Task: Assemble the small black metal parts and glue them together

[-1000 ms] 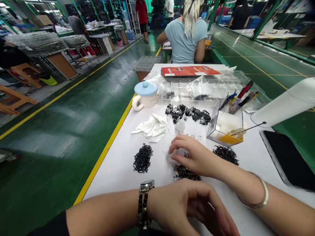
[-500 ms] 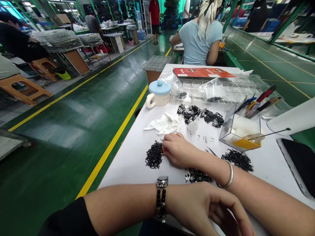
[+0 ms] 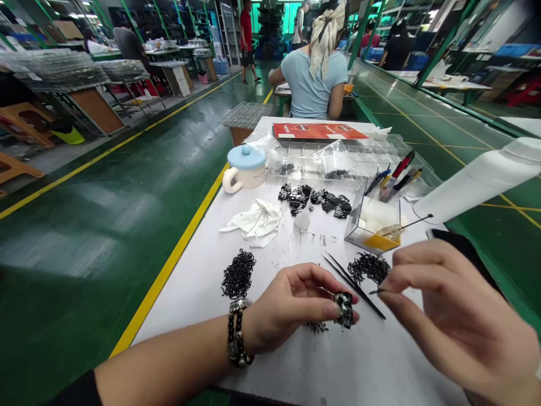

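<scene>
near-left heap: small curved black pieces (image 3: 239, 274), loose on the white tabletop (image 3: 190, 287).
mug: cream with a blue lid (image 3: 246, 163), far left; small lettering on its side, too blurred to read.
white cloth (image 3: 258, 221): crumpled, near side of the mug.
left hand (image 3: 281, 307): thumb and fingers closed on a black-and-silver part (image 3: 344, 309), held up over the near middle of the tabletop.
far-middle clusters: dark, shiny pieces (image 3: 333, 203), lying on the tabletop.
red sheet (image 3: 319, 131): far edge; pale lettering and round emblems, not legible.
tweezers (image 3: 357, 288): lying between the hands, in neither grip.
right-hand heap: more small black pieces (image 3: 367, 267), near the clear box (image 3: 374, 225) of pens.
right hand (image 3: 456, 310): thumb and finger pinching a small dark piece (image 3: 375, 291), apart from the part.
progress: one part and one small piece are in hand, not touching; loose pieces remain in heaps. how much is finished, cannot tell.
white cylinder (image 3: 477, 177): far right, no readable label.
</scene>
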Available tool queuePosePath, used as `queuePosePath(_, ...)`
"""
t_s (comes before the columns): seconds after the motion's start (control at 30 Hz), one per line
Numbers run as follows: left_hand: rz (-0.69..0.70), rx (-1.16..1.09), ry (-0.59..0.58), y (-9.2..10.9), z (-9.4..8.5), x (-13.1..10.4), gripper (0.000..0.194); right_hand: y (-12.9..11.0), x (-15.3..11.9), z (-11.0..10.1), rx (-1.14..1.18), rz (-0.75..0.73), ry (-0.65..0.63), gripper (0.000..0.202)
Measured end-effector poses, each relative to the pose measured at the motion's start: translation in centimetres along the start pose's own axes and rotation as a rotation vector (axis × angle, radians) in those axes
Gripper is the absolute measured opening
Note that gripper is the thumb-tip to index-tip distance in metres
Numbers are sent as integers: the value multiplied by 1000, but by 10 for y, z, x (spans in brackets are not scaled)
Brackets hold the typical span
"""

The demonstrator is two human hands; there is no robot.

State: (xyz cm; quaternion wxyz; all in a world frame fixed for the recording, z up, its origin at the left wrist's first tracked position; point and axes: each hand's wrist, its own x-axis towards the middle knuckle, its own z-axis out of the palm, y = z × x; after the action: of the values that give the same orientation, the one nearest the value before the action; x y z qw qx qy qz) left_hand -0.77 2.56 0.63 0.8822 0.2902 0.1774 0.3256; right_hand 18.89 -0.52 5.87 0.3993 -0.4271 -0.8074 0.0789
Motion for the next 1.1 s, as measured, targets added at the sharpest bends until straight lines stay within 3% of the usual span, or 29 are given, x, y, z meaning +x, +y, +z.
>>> queuePosePath(0.13,-12,45,44,-1,0,2,27,-3,-13,8,-139,-76,14,15)
queuePosePath(0.63,-31,55,-3,-5,-6,2,24,-3,-17,22,-142,-103,90,8)
queuePosePath(0.93,-51,-34,-85,-7,-4,2,23,-4,-20,22,-66,-177,129,11)
queuePosePath(1.1,-55,-3,-118,-6,-6,0,24,-8,-26,29,12,-98,208,11)
